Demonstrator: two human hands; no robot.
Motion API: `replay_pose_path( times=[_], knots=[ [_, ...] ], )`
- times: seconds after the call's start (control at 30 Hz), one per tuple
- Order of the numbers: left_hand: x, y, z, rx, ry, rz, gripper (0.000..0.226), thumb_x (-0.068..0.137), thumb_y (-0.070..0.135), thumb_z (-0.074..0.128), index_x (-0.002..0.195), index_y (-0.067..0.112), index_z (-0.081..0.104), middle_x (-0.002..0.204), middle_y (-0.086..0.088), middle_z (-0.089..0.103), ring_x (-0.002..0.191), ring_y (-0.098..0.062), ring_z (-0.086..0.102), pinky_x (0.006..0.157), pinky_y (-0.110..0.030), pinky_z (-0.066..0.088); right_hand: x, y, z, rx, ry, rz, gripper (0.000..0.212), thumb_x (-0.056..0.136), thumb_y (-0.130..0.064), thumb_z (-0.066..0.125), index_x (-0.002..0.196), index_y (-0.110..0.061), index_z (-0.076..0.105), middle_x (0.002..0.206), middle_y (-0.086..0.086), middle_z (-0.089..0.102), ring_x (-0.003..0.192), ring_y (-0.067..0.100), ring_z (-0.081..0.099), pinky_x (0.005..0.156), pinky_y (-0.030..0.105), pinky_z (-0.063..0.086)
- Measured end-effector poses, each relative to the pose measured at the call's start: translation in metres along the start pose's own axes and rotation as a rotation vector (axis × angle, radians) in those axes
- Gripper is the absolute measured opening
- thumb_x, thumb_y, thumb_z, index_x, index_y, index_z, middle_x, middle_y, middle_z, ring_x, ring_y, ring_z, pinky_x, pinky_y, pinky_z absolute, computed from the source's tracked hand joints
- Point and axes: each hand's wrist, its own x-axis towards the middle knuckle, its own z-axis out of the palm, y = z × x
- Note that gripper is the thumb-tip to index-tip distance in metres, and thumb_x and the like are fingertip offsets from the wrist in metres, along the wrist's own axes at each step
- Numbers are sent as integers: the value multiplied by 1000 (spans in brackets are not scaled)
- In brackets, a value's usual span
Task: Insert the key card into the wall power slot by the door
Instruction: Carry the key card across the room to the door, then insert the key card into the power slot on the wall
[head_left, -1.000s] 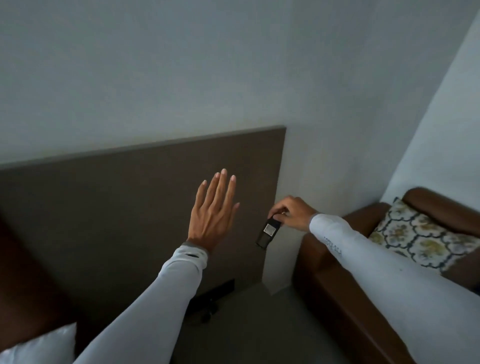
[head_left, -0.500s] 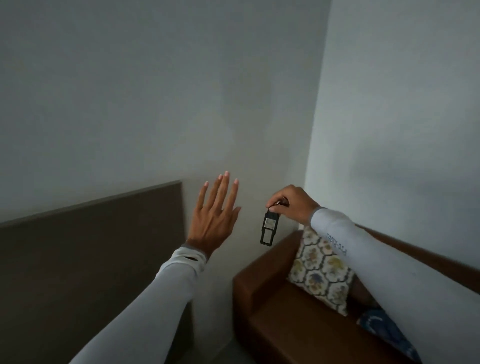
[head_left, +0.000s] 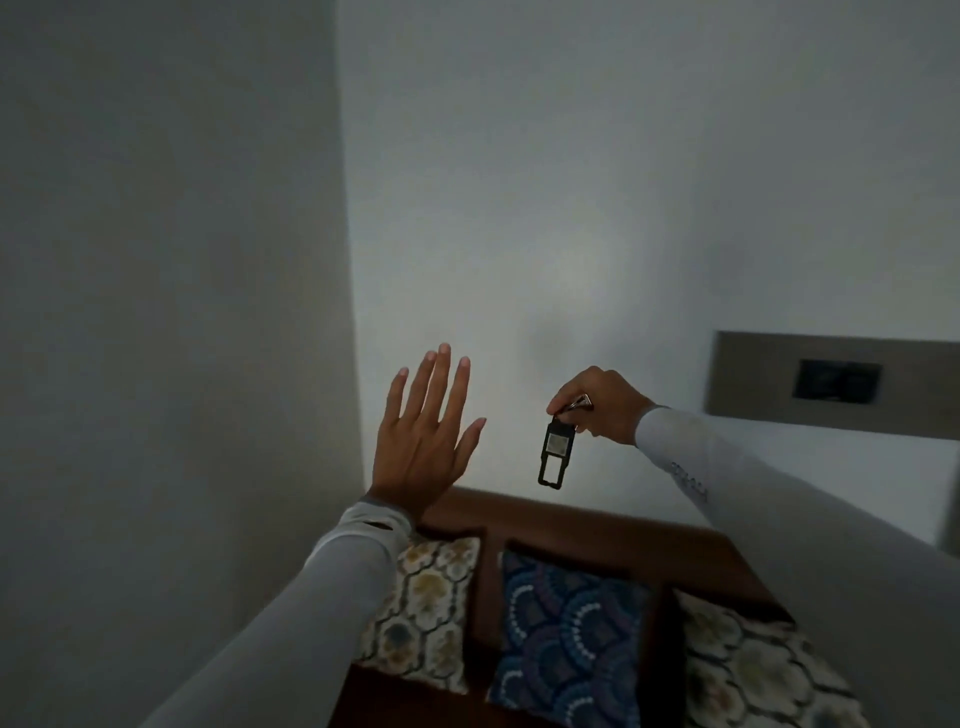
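My right hand (head_left: 602, 402) is curled shut around a metal ring, from which the dark key card (head_left: 556, 457) dangles upright in mid-air above the sofa back (head_left: 571, 525); my left hand (head_left: 423, 439) is raised flat, fingers spread, holding nothing. On the wall to the right a grey panel (head_left: 753, 379) bears a dark plate (head_left: 837, 380), too dim to tell whether it is the slot, and the frame edge cuts the panel off.

Left hand (head_left: 423, 441): hovering flat and empty, fingers spread, pointing up before the wall corner.
Right hand (head_left: 602, 402): pinching a metal ring, dangling the dark key card (head_left: 555, 460) below it.
Wall panel (head_left: 831, 384): sitting far right, carrying a dark slot plate (head_left: 837, 379), well apart from the card.
Sofa (head_left: 587, 530): lying near, bearing three patterned cushions (head_left: 561, 639).
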Motion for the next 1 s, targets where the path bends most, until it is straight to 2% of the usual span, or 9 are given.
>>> replay_pose_path(
  times=[0.17, 0.23, 0.3, 0.37, 0.43, 0.5, 0.57, 0.7, 1.0],
  knots=[
    [74, 93, 62, -123, 39, 69, 69, 111, 51, 37, 164, 6, 34, 171, -23, 33, 158, -37, 33, 126, -60, 36, -22, 80, -70, -74, 95, 117, 15, 86, -1, 66, 92, -11, 77, 102, 11, 72, 59, 4, 64, 61, 45, 62],
    [100, 132, 87, -183, 53, 93, 70, 110, 51, 38, 164, 6, 33, 171, -23, 31, 159, -37, 32, 126, -61, 35, -30, 109, -95, -92, 134, 155, 15, 87, 1, 65, 91, -8, 77, 100, 17, 75, 67, 21, 70, 68, 51, 61],
    [123, 170, 112, -235, 77, 112, 71, 110, 51, 39, 164, 6, 32, 171, -23, 30, 159, -37, 31, 127, -60, 34, -36, 141, -119, -105, 149, 202, 14, 89, 1, 64, 92, -5, 76, 98, 19, 75, 65, 34, 64, 64, 47, 57],
    [145, 209, 136, -286, 94, 130, 71, 110, 51, 39, 164, 6, 32, 171, -23, 30, 159, -37, 31, 127, -60, 34, -38, 177, -144, -141, 164, 249, 14, 90, 0, 63, 93, -5, 76, 95, 13, 74, 67, 26, 64, 66, 41, 56],
    [167, 244, 162, -324, 111, 146, 71, 110, 51, 37, 164, 6, 32, 171, -23, 31, 159, -37, 32, 127, -60, 34, -38, 213, -168, -183, 209, 273, 14, 87, 1, 66, 94, -4, 77, 95, 14, 75, 83, 20, 67, 73, 18, 54],
    [191, 277, 190, -359, 118, 151, 71, 110, 52, 35, 164, 6, 32, 171, -23, 31, 159, -38, 32, 127, -60, 34, -32, 250, -189, -226, 244, 282, 15, 85, 4, 68, 95, -1, 77, 99, 18, 76, 88, 17, 65, 65, -5, 41],
    [215, 305, 221, -389, 119, 148, 71, 110, 52, 34, 164, 6, 33, 171, -23, 31, 159, -38, 31, 127, -60, 35, -22, 285, -209, -245, 252, 303, 16, 84, 4, 68, 95, -1, 78, 100, 18, 77, 92, 22, 68, 68, -1, 43],
    [270, 356, 276, -415, 136, 157, 70, 110, 51, 37, 164, 5, 33, 171, -24, 31, 158, -38, 33, 125, -61, 37, -4, 353, -248, -212, 306, 335, 16, 85, 2, 69, 97, -3, 77, 101, 19, 75, 95, 29, 70, 85, 32, 57],
    [347, 468, 345, -361, 144, 222, 68, 111, 49, 37, 162, 4, 37, 169, -25, 35, 156, -40, 37, 123, -60, 40, 1, 484, -317, -159, 355, 360, 10, 80, -3, 76, 89, -6, 77, 93, 12, 77, 90, 20, 71, 85, 31, 56]
  ],
)
